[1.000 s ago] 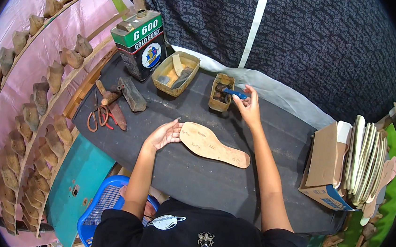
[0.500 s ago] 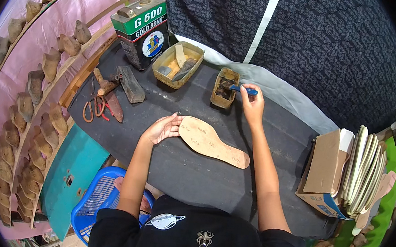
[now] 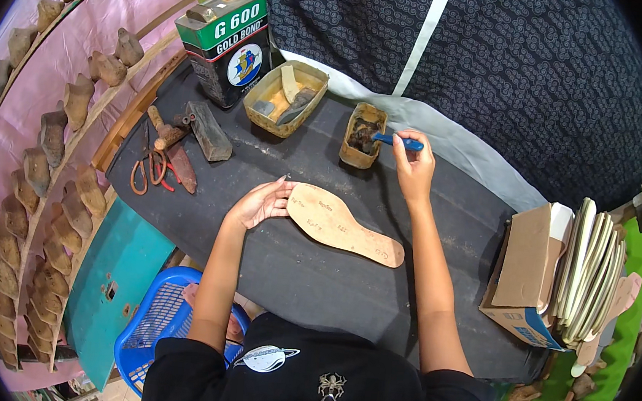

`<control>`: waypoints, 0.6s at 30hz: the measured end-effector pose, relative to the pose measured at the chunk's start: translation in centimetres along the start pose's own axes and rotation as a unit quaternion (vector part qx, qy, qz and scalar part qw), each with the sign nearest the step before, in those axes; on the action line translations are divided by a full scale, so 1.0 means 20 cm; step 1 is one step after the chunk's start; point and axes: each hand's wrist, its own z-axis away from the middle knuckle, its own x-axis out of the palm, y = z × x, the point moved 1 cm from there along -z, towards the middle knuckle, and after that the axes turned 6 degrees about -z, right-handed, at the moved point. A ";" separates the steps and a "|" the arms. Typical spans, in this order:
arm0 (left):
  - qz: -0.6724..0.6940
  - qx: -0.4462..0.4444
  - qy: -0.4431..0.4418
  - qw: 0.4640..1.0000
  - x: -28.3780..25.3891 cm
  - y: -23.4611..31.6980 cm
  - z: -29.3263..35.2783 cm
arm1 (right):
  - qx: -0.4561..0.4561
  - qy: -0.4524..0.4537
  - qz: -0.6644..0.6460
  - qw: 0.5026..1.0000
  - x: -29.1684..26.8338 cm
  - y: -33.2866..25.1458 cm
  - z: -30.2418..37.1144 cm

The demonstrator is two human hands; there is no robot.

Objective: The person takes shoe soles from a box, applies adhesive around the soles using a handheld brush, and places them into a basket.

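A tan shoe insole [image 3: 342,225] with handwritten marks lies at a slant over the black tabletop, its wide toe end toward the left. My left hand [image 3: 262,204] pinches the rim of that toe end, fingers partly beneath it and thumb at the edge. My right hand [image 3: 416,174] grips a blue-handled brush [image 3: 406,143] between thumb and fingers. The brush's tip dips into a small yellowish tub [image 3: 355,157] holding dark, sticky-looking stuff. The bristles are hard to make out there.
Left of the tub stand a larger tub [image 3: 272,125] with scraps and a green-black metal can [image 3: 230,55]. Nearby lie a hammer [image 3: 165,130], scissors [image 3: 143,168] and a dark block [image 3: 209,131]. A cardboard box [image 3: 520,264] stands right; wooden shoe lasts [image 3: 53,135] line racks at left.
The view has shifted slightly. My right hand and the brush have moved a little to the right relative to the small tub; my left hand keeps its hold on the insole.
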 end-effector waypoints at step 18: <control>-0.050 -0.003 0.015 0.999 -0.03 -0.04 0.00 | 0.046 0.070 -0.205 0.975 -0.09 0.06 0.04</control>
